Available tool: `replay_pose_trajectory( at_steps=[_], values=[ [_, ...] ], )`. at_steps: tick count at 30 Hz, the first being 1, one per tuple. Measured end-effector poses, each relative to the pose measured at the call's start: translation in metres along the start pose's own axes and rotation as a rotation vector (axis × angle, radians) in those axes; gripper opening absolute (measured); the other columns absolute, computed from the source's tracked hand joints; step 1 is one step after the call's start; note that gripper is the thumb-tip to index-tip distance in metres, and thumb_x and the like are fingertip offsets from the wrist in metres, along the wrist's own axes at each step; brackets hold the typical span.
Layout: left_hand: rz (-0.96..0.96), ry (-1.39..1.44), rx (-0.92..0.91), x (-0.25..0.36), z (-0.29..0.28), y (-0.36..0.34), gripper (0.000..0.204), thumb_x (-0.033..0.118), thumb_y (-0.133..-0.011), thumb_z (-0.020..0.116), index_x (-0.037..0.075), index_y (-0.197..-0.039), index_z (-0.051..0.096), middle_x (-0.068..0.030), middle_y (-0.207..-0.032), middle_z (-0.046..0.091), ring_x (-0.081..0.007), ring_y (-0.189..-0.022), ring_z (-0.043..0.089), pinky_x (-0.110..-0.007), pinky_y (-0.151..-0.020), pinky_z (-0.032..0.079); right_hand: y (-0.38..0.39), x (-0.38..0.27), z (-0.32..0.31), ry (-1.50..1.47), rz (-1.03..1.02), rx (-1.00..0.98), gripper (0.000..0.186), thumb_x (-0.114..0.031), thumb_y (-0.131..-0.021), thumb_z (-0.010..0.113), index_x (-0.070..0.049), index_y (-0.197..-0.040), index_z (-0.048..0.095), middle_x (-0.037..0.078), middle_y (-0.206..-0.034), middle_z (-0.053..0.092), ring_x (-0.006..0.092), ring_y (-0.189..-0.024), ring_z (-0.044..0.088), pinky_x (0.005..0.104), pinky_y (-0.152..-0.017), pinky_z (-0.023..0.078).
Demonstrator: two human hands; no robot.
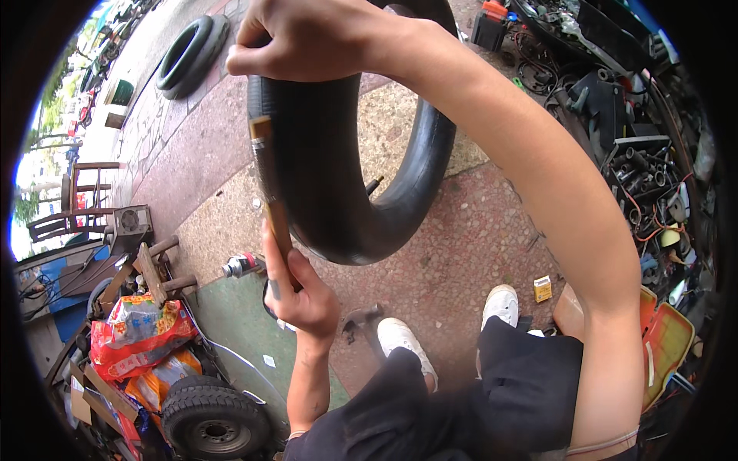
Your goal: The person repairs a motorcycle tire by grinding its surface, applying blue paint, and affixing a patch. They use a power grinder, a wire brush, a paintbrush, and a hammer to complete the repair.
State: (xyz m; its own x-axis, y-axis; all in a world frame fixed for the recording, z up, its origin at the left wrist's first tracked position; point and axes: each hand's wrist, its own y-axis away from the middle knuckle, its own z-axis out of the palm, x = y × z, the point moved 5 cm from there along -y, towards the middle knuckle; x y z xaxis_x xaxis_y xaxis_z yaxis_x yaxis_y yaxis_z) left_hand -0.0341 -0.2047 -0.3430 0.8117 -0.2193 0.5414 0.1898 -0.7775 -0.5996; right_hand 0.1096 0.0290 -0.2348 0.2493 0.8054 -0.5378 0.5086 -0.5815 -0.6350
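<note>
A black rubber inner tube (400,219), glossy and rounded, hangs upright in front of me above the paved floor. My right hand (307,42) grips it at the top, fingers curled over the rubber, the arm reaching round from the right. A dark valve stem (374,185) sticks out on the tube's inner side. Lower left, my left hand (304,296) is closed on a paintbrush (278,225) with a wooden handle, metal ferrule and light-brown bristles. The brush points up along the tube's left edge; whether the bristles touch the rubber I cannot tell.
A hammer (361,319) lies near my white shoes (406,349). To the left are a spray can (240,265), red bags (138,338) and a small wheel (215,422). More tubes (192,54) lie farther off. Tools and scrap parts (638,177) crowd the right.
</note>
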Motion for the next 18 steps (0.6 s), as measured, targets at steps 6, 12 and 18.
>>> replay_pose_trajectory(
  at_steps=[6, 12, 18],
  values=[
    [-0.040, -0.017, 0.003, 0.004, -0.008, -0.003, 0.043, -0.002, -0.105, 0.047, -0.005, -0.147, 0.049, 0.0011, -0.067, 0.049, -0.0038, -0.059, 0.040, -0.021, -0.052, 0.034, -0.003, -0.007, 0.012, 0.019, -0.034, 0.082, 0.034, -0.023, -0.083, 0.067, -0.004, -0.055, 0.064, 0.020, -0.061, 0.061, 0.0363, -0.062, 0.064, 0.0436, -0.079, 0.052],
    [0.005, -0.029, 0.005, -0.007, -0.018, 0.014, 0.043, -0.001, -0.104, 0.049, -0.005, -0.147, 0.050, -0.0069, -0.094, 0.066, -0.0038, -0.061, 0.043, -0.022, -0.053, 0.037, -0.005, -0.010, 0.013, -0.016, -0.080, 0.072, 0.036, -0.023, -0.082, 0.065, -0.002, -0.054, 0.062, 0.021, -0.058, 0.058, 0.0356, -0.056, 0.061, 0.0431, -0.066, 0.052],
    [0.145, -0.023, 0.066, -0.007, -0.012, 0.021, 0.043, -0.003, -0.103, 0.048, -0.005, -0.146, 0.050, -0.0018, -0.075, 0.059, -0.0049, -0.062, 0.045, -0.021, -0.053, 0.037, -0.004, -0.003, 0.008, -0.034, -0.032, 0.000, 0.037, -0.024, -0.084, 0.065, -0.001, -0.055, 0.063, 0.020, -0.053, 0.055, 0.0333, -0.050, 0.059, 0.0427, -0.058, 0.050]
  ],
)
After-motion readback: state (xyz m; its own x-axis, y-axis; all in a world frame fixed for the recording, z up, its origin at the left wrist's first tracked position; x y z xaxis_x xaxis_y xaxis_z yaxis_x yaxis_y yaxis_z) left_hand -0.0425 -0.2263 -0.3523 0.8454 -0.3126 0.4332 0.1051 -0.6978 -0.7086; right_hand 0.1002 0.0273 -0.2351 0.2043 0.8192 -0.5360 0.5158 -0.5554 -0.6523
